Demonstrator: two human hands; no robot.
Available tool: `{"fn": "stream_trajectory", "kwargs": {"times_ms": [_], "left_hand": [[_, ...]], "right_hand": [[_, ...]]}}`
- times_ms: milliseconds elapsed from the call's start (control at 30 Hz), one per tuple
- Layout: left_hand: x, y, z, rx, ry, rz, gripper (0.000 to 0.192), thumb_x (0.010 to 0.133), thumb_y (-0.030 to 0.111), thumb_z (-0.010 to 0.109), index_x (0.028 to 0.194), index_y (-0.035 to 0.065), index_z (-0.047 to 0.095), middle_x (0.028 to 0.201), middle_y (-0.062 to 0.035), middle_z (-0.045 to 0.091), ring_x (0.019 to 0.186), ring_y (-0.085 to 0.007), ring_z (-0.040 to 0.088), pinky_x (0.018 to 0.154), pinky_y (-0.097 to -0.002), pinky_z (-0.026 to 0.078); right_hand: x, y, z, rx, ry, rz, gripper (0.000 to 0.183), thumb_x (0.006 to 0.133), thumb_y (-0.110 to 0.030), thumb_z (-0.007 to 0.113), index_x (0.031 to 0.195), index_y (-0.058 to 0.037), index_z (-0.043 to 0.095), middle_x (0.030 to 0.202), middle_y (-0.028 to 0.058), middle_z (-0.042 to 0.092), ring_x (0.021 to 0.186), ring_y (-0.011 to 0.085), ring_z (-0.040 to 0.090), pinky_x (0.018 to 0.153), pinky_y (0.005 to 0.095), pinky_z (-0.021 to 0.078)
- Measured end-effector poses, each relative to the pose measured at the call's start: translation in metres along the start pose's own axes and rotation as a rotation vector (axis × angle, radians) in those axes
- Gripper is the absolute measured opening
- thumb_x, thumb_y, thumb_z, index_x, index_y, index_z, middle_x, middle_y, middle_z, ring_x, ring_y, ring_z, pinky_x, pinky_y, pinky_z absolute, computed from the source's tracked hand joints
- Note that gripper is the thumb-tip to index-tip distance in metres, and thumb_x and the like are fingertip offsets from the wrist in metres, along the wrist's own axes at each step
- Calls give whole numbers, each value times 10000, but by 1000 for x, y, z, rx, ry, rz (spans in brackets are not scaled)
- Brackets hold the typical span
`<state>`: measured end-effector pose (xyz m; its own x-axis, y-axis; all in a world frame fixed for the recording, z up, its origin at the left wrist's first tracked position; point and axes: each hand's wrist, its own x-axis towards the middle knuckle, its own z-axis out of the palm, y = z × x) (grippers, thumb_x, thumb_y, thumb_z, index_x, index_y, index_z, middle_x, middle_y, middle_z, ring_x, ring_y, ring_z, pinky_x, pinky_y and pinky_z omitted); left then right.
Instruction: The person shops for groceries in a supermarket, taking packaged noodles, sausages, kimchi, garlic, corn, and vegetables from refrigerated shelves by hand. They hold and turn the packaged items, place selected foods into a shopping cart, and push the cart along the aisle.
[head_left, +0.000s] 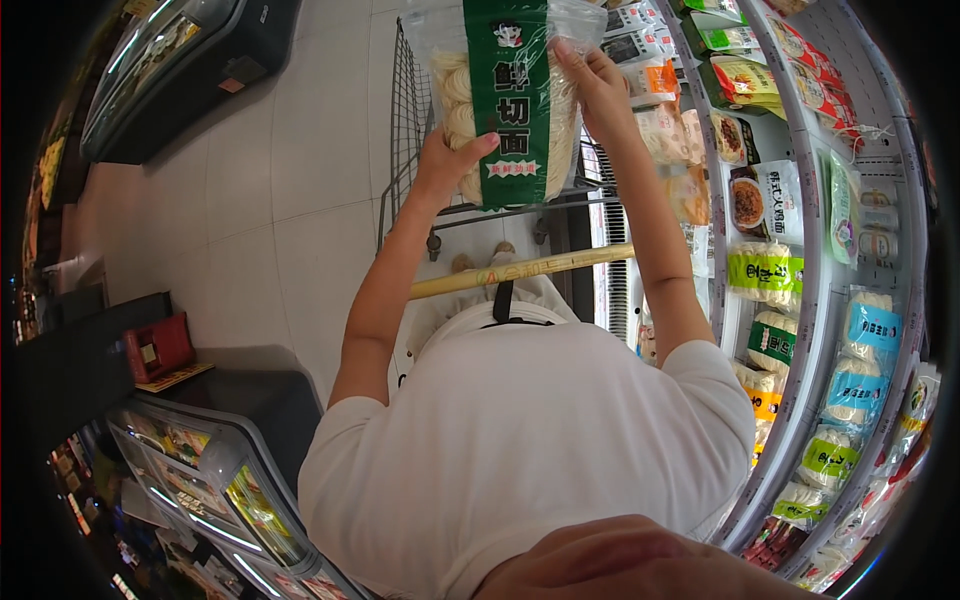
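Both hands hold a clear plastic bag of fresh noodles (517, 112) with a broad green band bearing writing. Coiled noodles show through the film on either side of the band. My left hand (448, 161) grips the bag's lower left, its thumb lying across the front. Higher up, my right hand (596, 90) pinches the right edge with the thumb in front. The fingers behind the bag are partly hidden. Under the bag stands a wire shopping cart (409, 112), whose yellow handle bar (525, 268) crosses in front of my waist.
On my right, an open shelf unit (806, 300) carries packaged noodles, including green-labelled bags (772, 340) and blue-labelled bags (874, 322). A dark display case (247, 67) stands at the far left. Nearer on the left is a glass-topped freezer (217, 465) with a red box (159, 349) beside it.
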<state>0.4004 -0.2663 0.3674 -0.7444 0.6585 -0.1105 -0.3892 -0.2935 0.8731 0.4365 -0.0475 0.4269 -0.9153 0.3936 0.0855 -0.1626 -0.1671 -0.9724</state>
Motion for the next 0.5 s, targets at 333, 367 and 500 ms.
{"fn": "stream_trajectory", "kwargs": {"times_ms": [333,367,500], "left_hand": [[51,4,-67,390,110,-10,493,764,152,792,1168,-9,561,1088,-102,650,985,-156,615,859,-300,496],[48,-1,-76,389,133,-14,493,764,152,792,1168,-9,561,1088,-102,650,985,-156,615,859,-300,496],[31,-7,-84,211,508,80,414,861,77,673,1234,-16,519,1218,-140,587,1097,-169,566,956,-290,441]], "right_hand": [[63,32,12,-124,-109,-177,238,880,-224,700,999,-19,719,911,60,718,855,109,649,776,245,500],[65,38,21,-158,-151,-127,239,877,-226,703,1002,-24,718,904,60,719,847,109,651,777,247,504],[75,124,23,-411,-179,8,253,863,-279,711,962,-47,737,840,49,730,772,96,650,713,259,499]]}}
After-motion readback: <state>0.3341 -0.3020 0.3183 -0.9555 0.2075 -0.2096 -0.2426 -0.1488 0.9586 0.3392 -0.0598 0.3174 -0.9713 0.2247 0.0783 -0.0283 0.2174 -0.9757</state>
